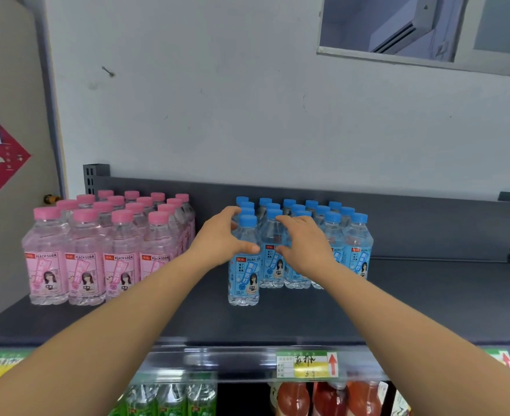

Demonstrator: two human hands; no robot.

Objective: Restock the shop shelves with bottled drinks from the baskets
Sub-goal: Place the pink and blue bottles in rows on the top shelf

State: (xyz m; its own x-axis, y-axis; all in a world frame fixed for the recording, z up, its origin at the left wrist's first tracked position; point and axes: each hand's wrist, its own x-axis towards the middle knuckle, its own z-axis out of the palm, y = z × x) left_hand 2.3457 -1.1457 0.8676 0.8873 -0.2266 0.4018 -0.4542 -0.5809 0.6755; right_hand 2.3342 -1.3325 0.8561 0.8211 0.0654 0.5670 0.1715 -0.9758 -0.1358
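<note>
On the dark grey top shelf (427, 298) stands a block of several blue-capped Original Soda bottles (349, 244). One blue-capped bottle (243, 274) stands a little in front of that block at its left end. My left hand (220, 235) grips it from the left, thumb across the front and fingers behind the neck. My right hand (304, 244) curls from the right round the neighbouring front-row blue bottle (271, 265), thumb and fingertips on its side. No basket is in view.
Several pink-capped Peach Soda bottles (97, 250) fill the shelf's left part. A gap separates the pink and blue groups. The shelf's front edge carries a price tag (306, 363). Below it are green bottles (169, 399) and red drink bottles (328, 397).
</note>
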